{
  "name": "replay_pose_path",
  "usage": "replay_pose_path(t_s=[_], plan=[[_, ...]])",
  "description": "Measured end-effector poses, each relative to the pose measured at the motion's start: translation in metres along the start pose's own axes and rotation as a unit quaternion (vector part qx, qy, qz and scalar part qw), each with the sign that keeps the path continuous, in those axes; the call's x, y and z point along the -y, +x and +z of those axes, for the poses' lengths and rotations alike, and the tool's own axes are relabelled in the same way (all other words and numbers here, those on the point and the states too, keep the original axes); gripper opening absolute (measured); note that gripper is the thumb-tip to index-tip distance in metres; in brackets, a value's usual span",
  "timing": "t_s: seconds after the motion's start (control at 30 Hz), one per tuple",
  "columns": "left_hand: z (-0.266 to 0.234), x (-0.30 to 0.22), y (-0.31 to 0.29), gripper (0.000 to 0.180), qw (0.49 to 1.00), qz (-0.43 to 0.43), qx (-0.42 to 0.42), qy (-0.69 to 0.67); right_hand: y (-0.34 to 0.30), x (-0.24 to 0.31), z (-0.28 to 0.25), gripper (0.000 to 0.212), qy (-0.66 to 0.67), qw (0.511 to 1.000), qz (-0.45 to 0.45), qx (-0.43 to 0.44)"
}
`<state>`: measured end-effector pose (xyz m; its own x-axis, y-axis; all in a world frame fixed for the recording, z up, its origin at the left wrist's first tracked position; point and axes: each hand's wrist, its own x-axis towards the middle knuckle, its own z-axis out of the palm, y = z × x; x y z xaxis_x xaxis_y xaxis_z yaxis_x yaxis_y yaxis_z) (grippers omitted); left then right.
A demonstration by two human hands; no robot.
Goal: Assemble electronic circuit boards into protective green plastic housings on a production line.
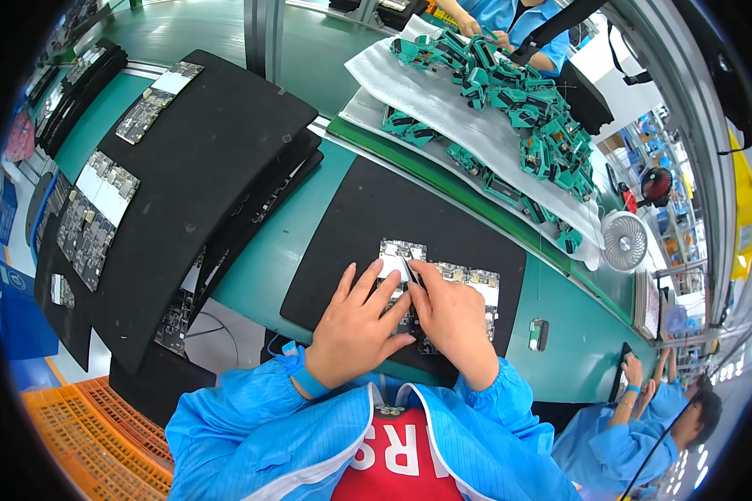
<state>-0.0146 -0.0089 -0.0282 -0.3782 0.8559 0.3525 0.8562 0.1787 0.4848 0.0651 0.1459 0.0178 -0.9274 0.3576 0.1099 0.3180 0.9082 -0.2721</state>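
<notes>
A circuit board (403, 249) with a white patch lies on a black foam mat (368, 209) in front of me. My left hand (355, 330) rests over its left side, fingers stretched out and apart, holding nothing. From the right, my right hand (458, 321) is closed on a thin dark pointed tool, which looks like tweezers (411, 272); its tip is over the board's upper part. More boards (486, 288) lie beside and partly beneath my right hand. The exact point where the tip meets the board is too small to make out.
Stacked black foam sheets (217, 125) bearing boards (99, 204) stand at left. Beyond the mat, a white foam sheet (376, 67) carries a heap of green parts (551, 138). A small fan (625, 240) stands at right. Orange crates (100, 426) sit lower left. Co-workers (635, 442) are nearby.
</notes>
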Motion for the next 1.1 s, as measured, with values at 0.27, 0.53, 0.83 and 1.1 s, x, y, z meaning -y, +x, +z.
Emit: replay_pose_path(t_s=[0.27,0.53,0.83,1.1], plan=[[0.002,-0.002,0.004,0.056,0.999,0.020,-0.024,-0.006,0.002,0.004,-0.006,0.038,-0.097,0.990,-0.089,-0.044],[-0.011,-0.008,0.003,0.051,0.999,0.010,-0.016,0.029,-0.011,-0.063,-0.046,0.047,0.084,0.992,0.082,-0.041],[-0.051,-0.014,0.070,0.043,0.991,0.037,0.042,0.122,-0.079,-0.215,-0.038,0.025,-0.173,0.968,0.138,-0.114],[-0.042,0.030,0.243,0.047,0.947,0.068,-0.142,0.281,0.046,-0.198,-0.085,0.020,-0.032,0.961,-0.006,-0.273]])
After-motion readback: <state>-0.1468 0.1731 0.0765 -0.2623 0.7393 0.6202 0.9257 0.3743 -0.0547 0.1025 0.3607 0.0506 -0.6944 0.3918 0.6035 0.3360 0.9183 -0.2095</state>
